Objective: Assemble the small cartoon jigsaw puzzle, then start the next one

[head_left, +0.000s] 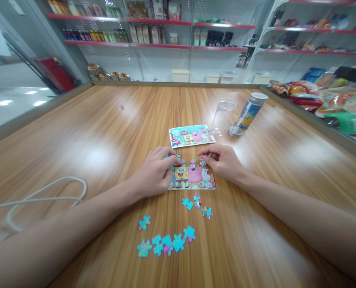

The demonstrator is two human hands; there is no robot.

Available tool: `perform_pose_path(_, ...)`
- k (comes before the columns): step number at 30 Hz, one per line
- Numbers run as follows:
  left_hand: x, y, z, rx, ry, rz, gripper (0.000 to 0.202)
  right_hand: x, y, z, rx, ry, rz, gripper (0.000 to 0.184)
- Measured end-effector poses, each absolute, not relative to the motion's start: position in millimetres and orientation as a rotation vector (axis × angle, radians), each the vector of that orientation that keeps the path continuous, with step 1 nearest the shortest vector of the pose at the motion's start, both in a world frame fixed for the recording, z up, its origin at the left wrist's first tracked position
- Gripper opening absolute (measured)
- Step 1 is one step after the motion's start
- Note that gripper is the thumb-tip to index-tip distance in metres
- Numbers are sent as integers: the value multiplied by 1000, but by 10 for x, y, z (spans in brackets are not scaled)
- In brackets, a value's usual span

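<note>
A partly assembled jigsaw puzzle (195,178) lies flat on the table, with a yellow square cartoon figure and a pink one on it. My left hand (158,170) rests over its left side, fingers bent and apart, fingertips touching the upper left pieces and hiding some of them. At the upper right edge, the thumb and index finger of my right hand (221,160) pinch a small puzzle piece (202,161), mostly covered by the fingers. Nearer to me lie several loose pieces, among them a blue piece (187,204) and a blue-and-pink piece (167,244).
Behind the puzzle lies a printed picture card (192,136). Farther right stand a clear jar (224,114) and a blue canister (251,112), with a metal lid (236,131) beside them. A white cable (55,199) loops at left. Packaged goods (340,100) lie beyond the right edge.
</note>
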State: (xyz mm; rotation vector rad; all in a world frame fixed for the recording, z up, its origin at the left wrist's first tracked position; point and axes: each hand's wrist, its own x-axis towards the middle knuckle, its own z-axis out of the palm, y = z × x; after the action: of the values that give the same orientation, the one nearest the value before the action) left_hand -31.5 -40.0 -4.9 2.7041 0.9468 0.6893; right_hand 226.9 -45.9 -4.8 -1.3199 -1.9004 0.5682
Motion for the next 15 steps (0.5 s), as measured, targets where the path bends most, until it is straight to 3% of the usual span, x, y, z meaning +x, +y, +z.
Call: perform_pose_path(15, -314, -406, -36, 2700, 974, 681, 36, 2297, -439, -24, -1335, -2033, 544, 14)
